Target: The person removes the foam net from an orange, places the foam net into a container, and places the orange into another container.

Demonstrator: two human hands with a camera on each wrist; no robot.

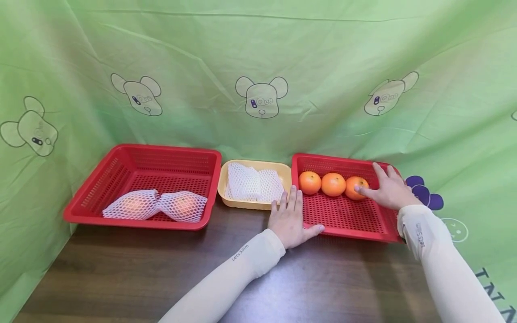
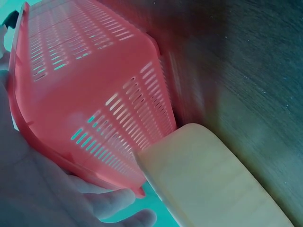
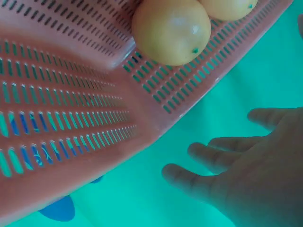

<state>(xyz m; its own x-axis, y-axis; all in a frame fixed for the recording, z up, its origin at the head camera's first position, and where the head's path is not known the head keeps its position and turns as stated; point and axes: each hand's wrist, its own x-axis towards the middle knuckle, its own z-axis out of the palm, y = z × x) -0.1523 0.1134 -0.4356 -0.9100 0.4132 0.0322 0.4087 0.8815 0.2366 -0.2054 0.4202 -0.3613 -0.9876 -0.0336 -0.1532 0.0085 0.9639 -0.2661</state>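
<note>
My left hand (image 1: 287, 220) lies along the near-left corner of the right red basket (image 1: 343, 231), fingers straight and thumb spread toward its front rim. In the left wrist view that basket's slotted wall (image 2: 94, 90) fills the space beside the fingers (image 2: 111, 202). Over the right end of the same basket, my right hand (image 1: 389, 188) spreads its fingers and grips nothing. Inside sit three oranges in a row along the back: a left one (image 1: 309, 182), a middle one (image 1: 333, 184) and a right one (image 1: 353, 188), nearest the right thumb.
A left red basket (image 1: 137, 223) holds two oranges in white foam nets (image 1: 135, 205). Between the baskets, a cream tray (image 1: 246, 204) carries several white foam nets (image 1: 244, 181). All stand on a brown wooden table (image 1: 161, 264), against a green cloth backdrop (image 1: 194, 103).
</note>
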